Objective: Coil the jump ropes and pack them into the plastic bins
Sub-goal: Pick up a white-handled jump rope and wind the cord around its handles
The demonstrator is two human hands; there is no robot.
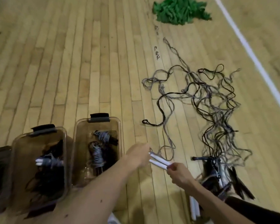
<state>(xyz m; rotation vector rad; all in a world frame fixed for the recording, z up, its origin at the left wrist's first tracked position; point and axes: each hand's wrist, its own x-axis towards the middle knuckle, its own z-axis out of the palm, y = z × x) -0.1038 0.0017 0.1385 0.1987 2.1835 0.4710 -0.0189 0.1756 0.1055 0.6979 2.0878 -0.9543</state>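
Wooden floor boards run under everything, with a white line and a green pile far off. Two clear bins on the left hold coiled ropes. Loose jump ropes lie tangled on the right. Between the bins and the tangle, the right hand pinches two white handles at one end. The blurry left hand seems to grip the other end.
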